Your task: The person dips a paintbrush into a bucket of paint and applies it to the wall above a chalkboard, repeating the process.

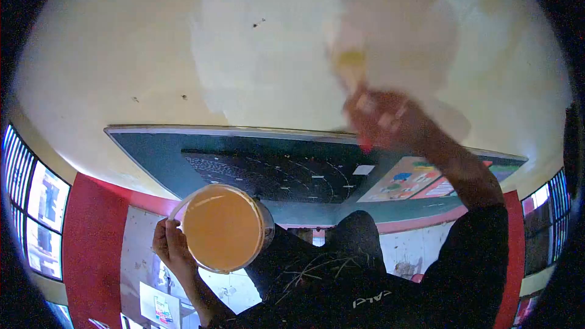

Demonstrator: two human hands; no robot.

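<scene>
My left hand [175, 245] is closed on the handle of a paint bucket [267, 226] at the lower left. Light orange paint [220, 228] fills much of the bucket, which I see from above. At the upper right, my right hand [390, 116] is closed around a paintbrush [350, 64], its bristles up against the wall [268, 61]. Both hand and brush are smeared by motion. A paler patch with a distinct left edge covers the middle of the wall, and a shadow falls beside the brush.
Below the painted area hangs a green board [146, 149] with a dark drawing [274, 176] and a colourful poster [402, 180]. Barred windows [39, 201] stand at both sides. A sheet of paper [159, 306] lies far below at the lower left.
</scene>
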